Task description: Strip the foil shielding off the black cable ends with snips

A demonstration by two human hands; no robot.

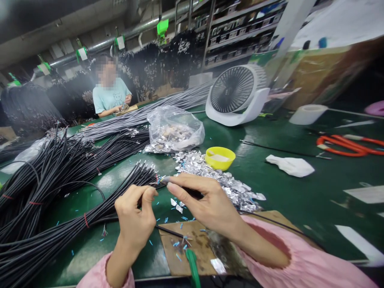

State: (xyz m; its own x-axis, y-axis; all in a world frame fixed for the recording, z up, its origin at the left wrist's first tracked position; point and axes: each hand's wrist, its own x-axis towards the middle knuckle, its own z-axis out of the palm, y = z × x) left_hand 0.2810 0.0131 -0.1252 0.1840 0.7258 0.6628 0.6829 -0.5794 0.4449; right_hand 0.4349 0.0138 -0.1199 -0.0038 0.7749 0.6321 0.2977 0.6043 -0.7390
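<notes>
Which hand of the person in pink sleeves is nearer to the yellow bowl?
The right hand. It is just on the near side of the yellow bowl; the left hand is farther off, toward the left.

We see a dark green worktop, black cables with red ties, grey cables, silvery foil pieces, a yellow bowl and a white fan (its grille dark). Our sleeves are pink; a co-worker's pale aqua shirt bears a line-drawn cat.
</notes>
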